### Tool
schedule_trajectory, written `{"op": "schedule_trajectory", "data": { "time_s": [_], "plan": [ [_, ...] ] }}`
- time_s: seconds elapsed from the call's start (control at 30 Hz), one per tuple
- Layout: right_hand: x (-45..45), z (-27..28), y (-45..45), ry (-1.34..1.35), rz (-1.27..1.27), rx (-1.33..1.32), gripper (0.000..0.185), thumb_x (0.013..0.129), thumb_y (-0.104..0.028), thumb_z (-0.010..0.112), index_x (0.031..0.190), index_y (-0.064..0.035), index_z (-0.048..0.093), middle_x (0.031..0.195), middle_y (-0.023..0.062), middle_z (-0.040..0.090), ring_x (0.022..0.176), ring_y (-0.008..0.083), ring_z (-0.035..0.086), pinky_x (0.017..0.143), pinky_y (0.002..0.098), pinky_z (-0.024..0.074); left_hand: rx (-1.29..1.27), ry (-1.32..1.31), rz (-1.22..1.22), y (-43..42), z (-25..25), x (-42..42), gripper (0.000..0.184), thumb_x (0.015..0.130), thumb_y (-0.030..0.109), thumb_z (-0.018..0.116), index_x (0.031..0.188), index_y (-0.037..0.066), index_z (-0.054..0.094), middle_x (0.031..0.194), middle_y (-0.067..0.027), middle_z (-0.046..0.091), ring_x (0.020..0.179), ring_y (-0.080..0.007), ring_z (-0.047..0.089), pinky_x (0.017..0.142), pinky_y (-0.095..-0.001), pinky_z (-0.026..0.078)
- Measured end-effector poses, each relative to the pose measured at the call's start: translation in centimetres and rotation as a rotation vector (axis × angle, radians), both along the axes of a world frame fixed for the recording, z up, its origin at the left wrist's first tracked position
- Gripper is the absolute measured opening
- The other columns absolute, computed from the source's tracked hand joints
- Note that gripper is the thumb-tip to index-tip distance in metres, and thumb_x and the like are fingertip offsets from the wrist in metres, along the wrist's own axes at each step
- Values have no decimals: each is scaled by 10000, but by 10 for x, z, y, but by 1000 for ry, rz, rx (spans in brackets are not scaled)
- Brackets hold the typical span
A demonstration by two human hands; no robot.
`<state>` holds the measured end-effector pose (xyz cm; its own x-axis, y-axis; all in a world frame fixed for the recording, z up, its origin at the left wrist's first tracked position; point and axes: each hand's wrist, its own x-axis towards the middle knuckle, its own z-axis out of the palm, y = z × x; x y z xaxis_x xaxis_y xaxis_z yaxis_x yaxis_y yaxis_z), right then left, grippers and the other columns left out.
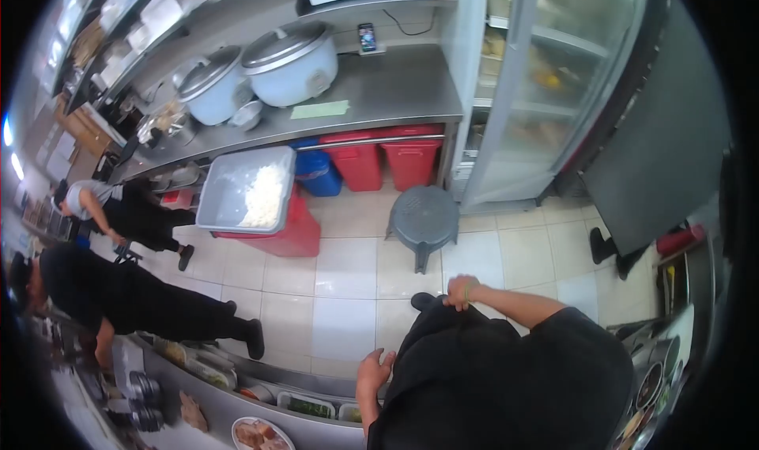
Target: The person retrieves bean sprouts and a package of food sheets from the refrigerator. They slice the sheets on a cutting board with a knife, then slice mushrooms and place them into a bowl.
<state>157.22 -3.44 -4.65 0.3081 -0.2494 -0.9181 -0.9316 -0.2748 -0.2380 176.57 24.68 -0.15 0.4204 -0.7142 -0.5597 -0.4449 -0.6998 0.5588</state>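
My left hand [373,375] hangs beside the black clothing at my front, close to the edge of the prep counter, its fingers apart and holding nothing. In front of my thigh, my right hand [461,292] has curled fingers against the dark cloth. A band circles that wrist, and whatever lies inside those fingers is hidden. Ahead on the floor stands a grey plastic stool [425,219], apart from both hands. Farther left, a grey tub [225,185] with a white, lumpy food [266,197] rests on a red bin [296,232].
Two large rice cookers [291,62] stand on a steel counter [395,82], with red bins [352,161] and a blue bin [318,171] below. A glass-door fridge [545,86] is at right. Two people in dark clothes [150,300] work at left. Another person's shoes [602,246] show at right.
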Motion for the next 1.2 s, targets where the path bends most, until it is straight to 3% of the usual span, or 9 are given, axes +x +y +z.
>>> {"op": "schedule_trajectory", "data": {
  "time_s": [0.07, 0.2, 0.33, 0.5, 0.53, 0.67, 0.8, 0.97, 1.2],
  "plan": [
    [-10, 5, -20, -201, -133, -137, 398, 796, -463, 685, 994, -121, 734, 1074, 107, 706, 1026, 261, 659, 885, 380, 523, -16, -10, -28, -5, -9, -5, 548, 898, 453, 599, 1185, -13, 631, 1182, -254, 622, 1131, -411, 576, 970, -458, 456],
    [-22, 1, -89, -437, 159, -631, 525, 741, -434, 754, 1132, -92, 674, 1143, 167, 649, 1139, 349, 568, 981, 438, 455, -98, -48, -7, -8, -11, -20, 531, 897, 442, 602, 1171, -11, 638, 1186, -251, 620, 1112, -409, 587, 954, -460, 467],
    [-11, 21, -203, -456, 473, -1019, 450, 637, -320, 781, 1015, -87, 703, 1156, 173, 633, 1104, 349, 583, 919, 453, 488, -91, -27, 155, -1, -15, -51, 519, 903, 451, 586, 1137, -7, 655, 1126, -243, 645, 1075, -405, 603, 926, -465, 479],
    [-19, 85, -381, -628, 617, -1317, 629, 616, -203, 802, 1201, -80, 605, 1280, 202, 555, 1267, 374, 457, 1060, 522, 354, -31, 13, 262, 0, -38, -106, 484, 903, 447, 569, 1032, -6, 681, 1051, -230, 669, 1025, -389, 627, 885, -472, 499],
    [-38, 35, -483, -542, 702, -1415, 707, 641, -285, 790, 1271, -53, 568, 1336, 232, 516, 1305, 386, 425, 1092, 530, 311, -4, -6, 293, -3, -42, -119, 477, 902, 442, 568, 1011, -8, 683, 1045, -227, 671, 1020, -382, 632, 880, -470, 504],
    [-47, 73, -559, 172, 938, -1285, 919, 809, -732, 424, 1391, -23, 469, 1476, 216, 395, 1388, 401, 321, 1151, 558, 154, 35, 49, 541, -31, -14, -158, 466, 918, 434, 550, 1028, -3, 671, 1045, -229, 659, 1033, -387, 615, 906, -464, 487],
    [-9, 98, -481, 401, 882, -1169, 944, 693, -759, 614, 1349, -85, 530, 1394, 119, 526, 1330, 256, 459, 1089, 415, 368, -107, -31, 797, -57, -11, -218, 476, 921, 426, 549, 1076, -8, 669, 1052, -241, 663, 1038, -400, 616, 920, -461, 482],
    [11, 69, -469, 342, 1148, -1204, 952, 660, -746, 653, 1341, -91, 536, 1377, 112, 539, 1313, 248, 477, 1072, 401, 386, -365, -213, 1244, -18, -6, -268, 422, 917, 380, 576, 1080, 5, 680, 1041, -218, 680, 983, -394, 635, 876, -405, 497],
    [-24, 54, -445, 376, 1327, -1215, 970, 602, -724, 722, 1325, -101, 548, 1349, 98, 560, 1283, 235, 509, 1043, 377, 419, -571, -258, 1971, 146, 7, -282, 430, 888, 408, 622, 902, -15, 700, 807, -106, 704, 671, -198, 672, 616, -346, 515]
  ]
}}
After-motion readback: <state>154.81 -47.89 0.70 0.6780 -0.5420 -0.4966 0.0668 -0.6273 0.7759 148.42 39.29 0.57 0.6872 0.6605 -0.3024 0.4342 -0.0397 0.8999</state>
